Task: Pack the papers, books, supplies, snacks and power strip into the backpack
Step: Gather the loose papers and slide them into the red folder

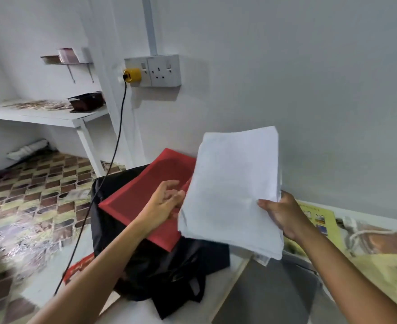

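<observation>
A black backpack (146, 265) lies on the table with a red folder (146, 202) sticking out. White papers (232, 190), gripped by the right hand (284, 216), are held above it, unpacked; the left hand (167, 202) is relaxed open. The power strip (349, 224) remains out.

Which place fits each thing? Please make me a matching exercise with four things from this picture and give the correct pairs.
Things:
1. stack of white papers
2. red folder
3. yellow plug
4. black backpack

Places:
a. in the wall socket
b. lying on the white table under the folder
c. held in the right hand
d. sticking out of the backpack by the left hand

Pairs: 1-c, 2-d, 3-a, 4-b
</observation>
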Demonstrator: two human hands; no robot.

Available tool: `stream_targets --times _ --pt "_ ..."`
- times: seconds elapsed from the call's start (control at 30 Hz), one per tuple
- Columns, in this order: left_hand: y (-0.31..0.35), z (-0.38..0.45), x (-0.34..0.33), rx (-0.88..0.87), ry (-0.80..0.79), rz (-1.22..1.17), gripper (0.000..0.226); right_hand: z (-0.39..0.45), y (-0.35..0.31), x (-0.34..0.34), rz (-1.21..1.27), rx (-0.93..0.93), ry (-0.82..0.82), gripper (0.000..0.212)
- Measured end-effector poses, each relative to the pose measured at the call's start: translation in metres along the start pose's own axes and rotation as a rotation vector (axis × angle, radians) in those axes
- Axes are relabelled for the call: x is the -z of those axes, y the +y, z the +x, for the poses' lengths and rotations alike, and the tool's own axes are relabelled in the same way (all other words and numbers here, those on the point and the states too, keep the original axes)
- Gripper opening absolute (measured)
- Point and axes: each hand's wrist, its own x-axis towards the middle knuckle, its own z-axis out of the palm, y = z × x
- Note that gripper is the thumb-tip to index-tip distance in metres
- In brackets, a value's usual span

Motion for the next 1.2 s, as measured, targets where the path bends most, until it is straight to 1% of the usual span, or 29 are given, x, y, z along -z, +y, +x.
stream_targets --times 0.03,0.07,0.1,0.17,0.2,0.27,0.3,0.37,0.43,0.5,0.57,0.6,0.63,0.67,0.7,0.73,0.77,0.8,0.83,0.9,0.97,1.0,1.07,1.1,1.13,1.2 --pt "-0.012 0.007 0.008 0.024 0.155 0.116 0.035 0.003 -0.001 -0.007 0.029 0.002 0.044 0.024" --pt "-0.025 0.014 0.017 0.060 0.247 0.299 0.034 0.006 -0.002 -0.016 0.055 0.004 0.085 0.025" --pt "-0.040 0.020 0.025 0.104 0.251 0.508 0.041 0.010 -0.002 -0.026 0.077 0.003 0.121 0.024" --pt "-0.055 0.024 0.018 0.182 0.167 0.838 0.064 0.014 -0.004 -0.035 0.131 -0.002 0.177 0.022" --pt "-0.057 0.025 0.012 0.206 0.145 0.948 0.076 0.015 -0.004 -0.041 0.156 -0.007 0.194 0.021" --pt "-0.057 0.029 -0.003 0.207 0.120 1.060 0.093 0.020 -0.003 -0.054 0.183 -0.008 0.222 0.021" --pt "-0.055 0.031 -0.009 0.226 0.111 1.071 0.098 0.021 -0.003 -0.058 0.186 -0.008 0.229 0.022" --pt "-0.055 0.038 -0.014 0.314 0.118 0.990 0.102 0.023 -0.005 -0.065 0.202 -0.018 0.227 0.024" --pt "-0.053 0.043 -0.013 0.347 0.134 0.882 0.095 0.026 -0.008 -0.068 0.214 -0.017 0.212 0.024" --pt "-0.050 0.042 -0.012 0.244 0.162 0.844 0.083 0.029 -0.013 -0.069 0.210 -0.011 0.191 0.024" --pt "-0.040 0.037 -0.009 0.065 0.132 0.729 0.073 0.034 -0.016 -0.068 0.214 -0.004 0.163 0.027" --pt "-0.034 0.035 -0.009 -0.015 0.057 0.612 0.065 0.038 -0.017 -0.068 0.218 0.004 0.149 0.030" --pt "-0.027 0.032 -0.009 -0.068 -0.067 0.477 0.053 0.041 -0.018 -0.067 0.216 0.006 0.132 0.031" --pt "-0.020 0.028 -0.010 -0.081 -0.223 0.372 0.038 0.043 -0.019 -0.067 0.205 0.001 0.110 0.031" --pt "-0.014 0.024 -0.013 -0.048 -0.379 0.322 0.028 0.045 -0.020 -0.065 0.174 -0.002 0.083 0.029" --pt "-0.011 0.020 -0.015 0.003 -0.505 0.326 0.027 0.047 -0.021 -0.062 0.118 -0.009 0.058 0.027" --pt "-0.011 0.018 -0.016 0.037 -0.588 0.370 0.028 0.049 -0.020 -0.058 0.032 -0.021 0.031 0.026" --pt "-0.013 0.016 -0.017 0.037 -0.624 0.429 0.027 0.050 -0.019 -0.053 -0.073 -0.038 0.000 0.027" --pt "-0.017 0.015 -0.015 0.003 -0.626 0.474 0.024 0.051 -0.017 -0.046 -0.207 -0.055 -0.035 0.027" --pt "-0.029 0.015 -0.005 -0.121 -0.562 0.544 0.018 0.053 -0.011 -0.029 -0.494 -0.081 -0.089 0.026" --pt "-0.040 0.016 0.008 -0.253 -0.420 0.745 0.015 0.052 -0.011 -0.012 -0.656 -0.109 -0.112 0.025" --pt "-0.046 0.017 0.012 -0.296 -0.328 0.886 0.021 0.051 -0.014 -0.003 -0.702 -0.121 -0.121 0.024" --pt "-0.055 0.016 0.016 -0.294 -0.193 1.103 0.045 0.051 -0.021 0.013 -0.781 -0.138 -0.148 0.024" --pt "-0.058 0.015 0.015 -0.268 -0.166 1.159 0.053 0.052 -0.025 0.020 -0.820 -0.150 -0.170 0.023" --pt "-0.060 0.014 0.013 -0.240 -0.153 1.187 0.056 0.053 -0.028 0.025 -0.856 -0.160 -0.195 0.021" --pt "-0.061 0.013 0.007 -0.173 -0.131 1.189 0.048 0.053 -0.037 0.031 -0.937 -0.162 -0.251 0.018"
